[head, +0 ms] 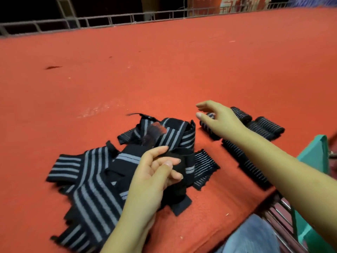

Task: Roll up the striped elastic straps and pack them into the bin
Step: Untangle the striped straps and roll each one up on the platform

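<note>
A loose heap of black straps with grey stripes [87,181] lies on the red table, near the front. My left hand [153,178] pinches a black strap end [182,161] at the heap's right side. Several rolled straps [264,128] lie in a row to the right. My right hand [217,119] hovers over the nearest roll [206,125], fingers spread and holding nothing. A green bin [315,156] shows at the right edge, below table level.
The red cloth-covered table [164,70] stretches far back to a metal railing [109,21]. A metal rack [280,220] sits beside the bin at the lower right. My blue-clad knee [249,238] is under the table's front edge.
</note>
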`<state>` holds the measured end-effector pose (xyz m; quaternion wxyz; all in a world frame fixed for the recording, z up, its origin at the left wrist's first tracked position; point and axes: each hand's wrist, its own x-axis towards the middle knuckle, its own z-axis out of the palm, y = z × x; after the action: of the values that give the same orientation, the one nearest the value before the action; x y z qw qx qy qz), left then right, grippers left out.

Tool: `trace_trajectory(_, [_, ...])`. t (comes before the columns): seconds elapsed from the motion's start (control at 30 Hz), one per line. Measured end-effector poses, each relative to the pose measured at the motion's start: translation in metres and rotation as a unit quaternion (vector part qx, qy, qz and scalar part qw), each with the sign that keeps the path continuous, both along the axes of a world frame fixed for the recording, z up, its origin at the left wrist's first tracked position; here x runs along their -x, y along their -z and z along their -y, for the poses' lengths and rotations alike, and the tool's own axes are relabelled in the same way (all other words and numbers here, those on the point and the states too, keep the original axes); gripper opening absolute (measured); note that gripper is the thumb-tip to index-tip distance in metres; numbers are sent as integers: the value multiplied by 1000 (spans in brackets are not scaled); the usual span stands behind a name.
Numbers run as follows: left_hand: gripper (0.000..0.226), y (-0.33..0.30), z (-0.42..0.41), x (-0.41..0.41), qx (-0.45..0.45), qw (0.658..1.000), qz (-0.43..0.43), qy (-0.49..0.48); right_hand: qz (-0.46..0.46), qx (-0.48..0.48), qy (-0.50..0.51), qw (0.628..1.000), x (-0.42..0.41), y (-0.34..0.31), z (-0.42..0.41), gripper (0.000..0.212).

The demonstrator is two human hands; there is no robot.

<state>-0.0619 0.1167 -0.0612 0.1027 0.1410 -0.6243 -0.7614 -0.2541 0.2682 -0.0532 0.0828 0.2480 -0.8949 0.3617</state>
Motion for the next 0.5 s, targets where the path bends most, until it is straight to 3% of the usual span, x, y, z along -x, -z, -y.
trace_trajectory(0.17, [26, 9, 23, -36, 46, 997, -3, -57, 7, 47, -78, 996, -79, 6, 29, 29])
trace_trajectory(0.23, [26, 16, 38, -47, 116, 988, -7, -101, 17, 30, -92, 995, -95, 14, 37, 31])
trace_trajectory(0.33, [32, 25, 61, -54, 282, 948, 7, -147, 51, -16, -94, 994, -109, 25, 53, 36])
trace_trajectory(0.4, [34, 30, 71, -54, 347, 929, 31, -124, 62, -50, -85, 993, -112, 28, 64, 43])
trace_trajectory(0.5, [35, 30, 76, -54, 361, 927, 69, -73, 68, -81, -52, 993, -112, 30, 81, 46])
